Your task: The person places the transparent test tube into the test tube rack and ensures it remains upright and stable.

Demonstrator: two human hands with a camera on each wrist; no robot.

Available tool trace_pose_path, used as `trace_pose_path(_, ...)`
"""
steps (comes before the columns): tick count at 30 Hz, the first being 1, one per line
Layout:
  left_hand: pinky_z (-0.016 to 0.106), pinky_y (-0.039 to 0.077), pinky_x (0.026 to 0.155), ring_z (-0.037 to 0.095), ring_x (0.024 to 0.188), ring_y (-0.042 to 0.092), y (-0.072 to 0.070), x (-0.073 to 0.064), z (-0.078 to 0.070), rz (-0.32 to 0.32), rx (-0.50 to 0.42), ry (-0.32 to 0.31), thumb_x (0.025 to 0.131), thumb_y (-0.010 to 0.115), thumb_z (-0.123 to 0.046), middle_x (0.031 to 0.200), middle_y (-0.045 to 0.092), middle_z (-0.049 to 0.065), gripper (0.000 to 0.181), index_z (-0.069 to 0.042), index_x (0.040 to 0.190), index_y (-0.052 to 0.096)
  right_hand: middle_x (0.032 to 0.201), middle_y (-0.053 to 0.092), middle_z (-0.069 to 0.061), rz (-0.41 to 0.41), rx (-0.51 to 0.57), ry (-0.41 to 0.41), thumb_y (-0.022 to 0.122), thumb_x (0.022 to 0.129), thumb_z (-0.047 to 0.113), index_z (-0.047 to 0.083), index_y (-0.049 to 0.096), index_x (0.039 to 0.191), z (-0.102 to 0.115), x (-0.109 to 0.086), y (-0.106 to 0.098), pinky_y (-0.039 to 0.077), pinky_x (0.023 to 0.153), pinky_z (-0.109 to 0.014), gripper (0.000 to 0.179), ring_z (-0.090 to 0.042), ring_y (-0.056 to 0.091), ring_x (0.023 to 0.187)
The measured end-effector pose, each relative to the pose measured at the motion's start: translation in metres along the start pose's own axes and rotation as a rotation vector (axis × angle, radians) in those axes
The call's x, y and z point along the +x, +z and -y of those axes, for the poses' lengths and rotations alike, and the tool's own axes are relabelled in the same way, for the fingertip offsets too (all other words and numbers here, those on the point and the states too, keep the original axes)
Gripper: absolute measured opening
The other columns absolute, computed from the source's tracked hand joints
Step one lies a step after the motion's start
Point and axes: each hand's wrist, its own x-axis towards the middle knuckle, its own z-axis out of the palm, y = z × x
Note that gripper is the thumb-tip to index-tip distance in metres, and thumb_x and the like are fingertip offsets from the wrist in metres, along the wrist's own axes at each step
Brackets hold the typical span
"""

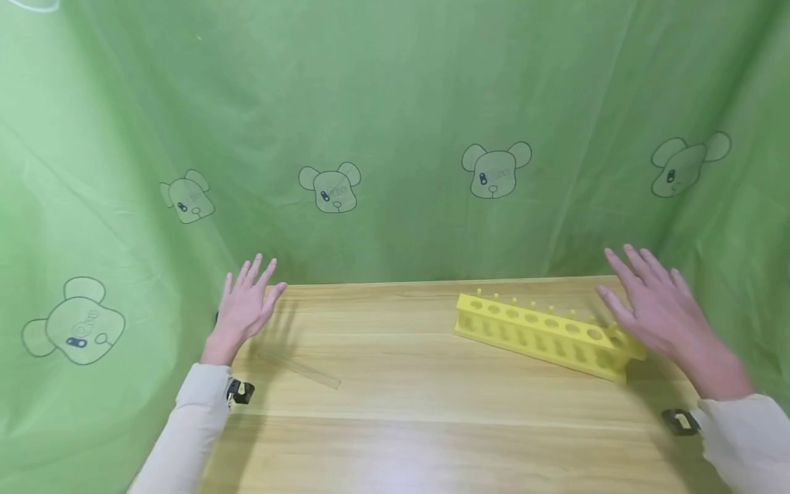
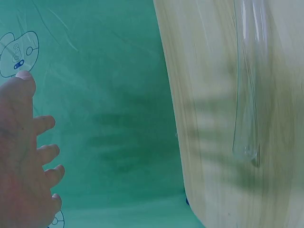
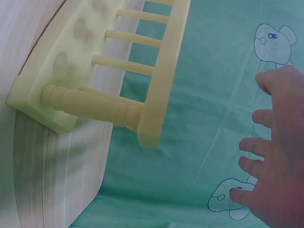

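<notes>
We read the table (image 1: 432, 405) as a clock, with twelve at its far edge. Nearest to us, at about eight and four o'clock, are the pale sleeves (image 1: 200, 405). At nine o'clock lies a transparent tube (image 1: 302, 369). At about two o'clock the yellow rack (image 1: 543, 333) stands with its holes upward. The left hand (image 1: 243, 312) is toward ten o'clock, the right hand (image 1: 663, 315) between two and three; they are well apart from each other, with fingers spread, and grip nothing. At twelve, behind all, hangs the green curtain (image 1: 395, 82).

In our judgement, such a tube could roll, so we should pinch it lightly near its middle, and steady the rack by its end.

From the head, the right hand covers one rack end; the right wrist view shows the turned post (image 3: 90, 105) there, and a gap before the fingers. The left wrist view shows the glossy tube more clearly, apart from the left hand.
</notes>
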Motion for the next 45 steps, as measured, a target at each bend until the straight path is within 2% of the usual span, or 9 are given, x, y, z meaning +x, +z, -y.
trace_pose_path(12,0.066,-0.002,0.123,0.044,0.154,0.008,0.014,0.003,-0.012,-0.006,-0.015,0.020,0.108,0.021,-0.060,0.170,0.006,0.019,0.073,-0.014,0.164,0.021,0.170,0.002,-0.018,-0.052,0.047,0.016,0.045,0.108,0.035,0.012,0.010,0.165,0.002,-0.016,-0.003,-0.009,0.119,-0.068,0.071,-0.046,0.002,0.154)
trace_pose_path(20,0.065,-0.001,0.123,0.046,0.153,0.015,0.017,0.000,-0.031,-0.029,-0.055,0.024,0.109,0.027,-0.058,0.169,0.010,0.020,0.071,-0.013,0.163,0.026,0.169,0.007,-0.022,-0.095,0.085,0.006,0.050,0.107,0.031,0.012,0.014,0.165,0.005,-0.025,-0.003,-0.008,0.124,-0.059,0.070,-0.049,0.007,0.153)
trace_pose_path(25,0.065,0.002,0.124,0.043,0.154,0.015,0.020,0.000,-0.044,-0.044,-0.091,0.045,0.109,0.030,-0.057,0.169,0.013,0.020,0.069,-0.015,0.163,0.027,0.169,0.008,-0.020,-0.118,0.108,0.018,0.050,0.107,0.029,0.013,0.014,0.165,0.006,-0.033,-0.004,-0.012,0.124,-0.052,0.070,-0.049,0.007,0.153)
trace_pose_path(33,0.062,0.001,0.125,0.041,0.154,0.015,0.021,0.004,-0.066,-0.053,-0.125,0.064,0.108,0.031,-0.058,0.170,0.012,0.017,0.069,-0.017,0.164,0.026,0.170,0.005,-0.015,-0.130,0.173,0.060,0.049,0.108,0.028,0.017,0.012,0.166,0.011,-0.042,-0.004,-0.015,0.121,-0.056,0.069,-0.046,0.002,0.154)
trace_pose_path(39,0.060,0.000,0.126,0.039,0.155,0.016,0.026,0.000,-0.078,-0.075,-0.165,0.066,0.108,0.034,-0.058,0.170,0.012,0.014,0.068,-0.020,0.163,0.028,0.170,0.007,-0.017,-0.156,0.243,0.068,0.051,0.108,0.026,0.015,0.015,0.165,0.013,-0.042,0.000,-0.011,0.122,-0.060,0.068,-0.049,0.005,0.153)
trace_pose_path(45,0.059,0.001,0.126,0.036,0.155,0.016,0.029,-0.007,-0.087,-0.102,-0.197,0.079,0.108,0.037,-0.056,0.169,0.015,0.016,0.066,-0.019,0.162,0.030,0.169,0.011,-0.022,-0.160,0.309,0.076,0.053,0.107,0.025,0.013,0.020,0.164,0.016,-0.042,0.005,-0.007,0.119,-0.071,0.067,-0.054,0.007,0.151)
